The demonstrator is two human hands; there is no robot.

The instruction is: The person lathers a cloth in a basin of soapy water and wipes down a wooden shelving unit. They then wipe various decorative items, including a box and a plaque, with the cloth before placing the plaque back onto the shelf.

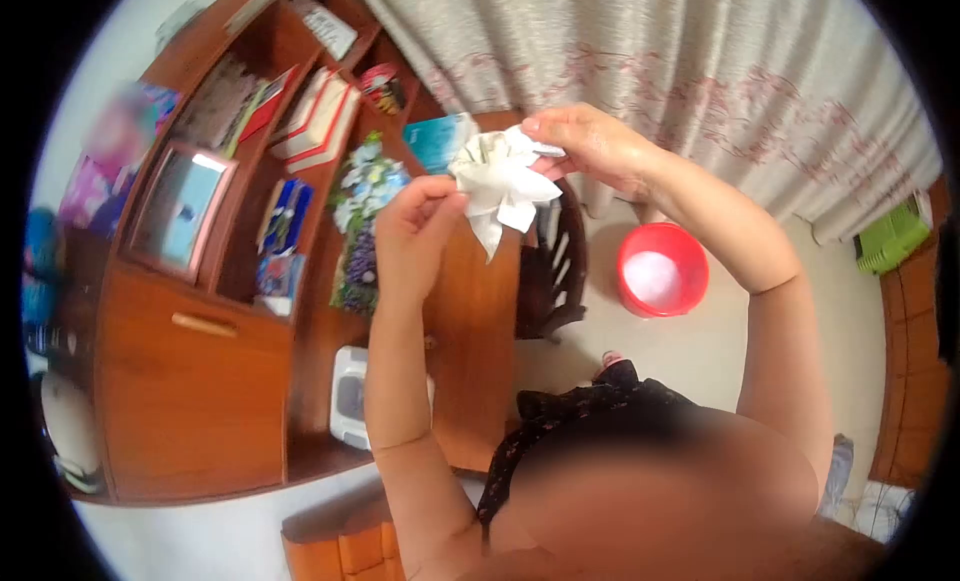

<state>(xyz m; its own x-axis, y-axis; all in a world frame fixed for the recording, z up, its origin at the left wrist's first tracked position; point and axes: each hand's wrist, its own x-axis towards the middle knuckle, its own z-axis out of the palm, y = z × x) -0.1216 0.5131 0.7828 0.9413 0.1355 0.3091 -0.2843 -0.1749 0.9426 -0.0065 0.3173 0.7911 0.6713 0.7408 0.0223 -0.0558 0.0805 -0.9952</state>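
White cloth (503, 181): hung crumpled between the 2 hands, seen against the edge of the wooden desk (472, 346).
Left hand (412, 229): pinched the cloth's left side between thumb and fingers.
Right hand (592, 144): grasped its upper right side, thumb on top.
Dark chair (570, 266): stood beside the desk.
Red bucket (648, 237): stood on the floor (650, 366), something white inside.
Flowers (370, 191): showed left of the left hand.

Room in a home, wooden shelf unit (195, 386) with books (322, 121), floral curtain (720, 91), blue flowers (370, 186)
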